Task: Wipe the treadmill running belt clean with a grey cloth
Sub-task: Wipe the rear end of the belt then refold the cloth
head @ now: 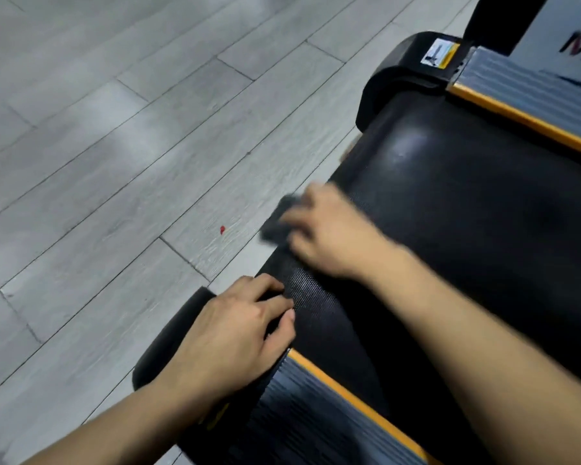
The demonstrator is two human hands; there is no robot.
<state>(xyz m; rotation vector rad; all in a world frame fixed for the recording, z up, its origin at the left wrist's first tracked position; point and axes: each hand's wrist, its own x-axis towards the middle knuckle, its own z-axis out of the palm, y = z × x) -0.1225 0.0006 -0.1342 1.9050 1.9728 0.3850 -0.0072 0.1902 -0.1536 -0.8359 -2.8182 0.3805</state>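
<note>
My right hand (329, 229) works a grey cloth (277, 220) at the rear end of the treadmill running belt (467, 209) while my left hand (235, 333) steadies me beside it.

From my head camera: the cloth is bunched dark under my right fingers, which curl over it and press it onto the belt's rounded end edge, next to the grey plank floor (114, 129); hand and cloth are blurred, so I cannot tell the grip more finely. My left hand lies flat, fingers loosely spread, on the black end cap (168, 344), its fingertips touching the belt's ribbed edge and holding nothing. Grey side rails with orange trim (530, 120) run along both sides of the belt. A small red speck (222, 229) lies on the floor near the cloth.
</note>
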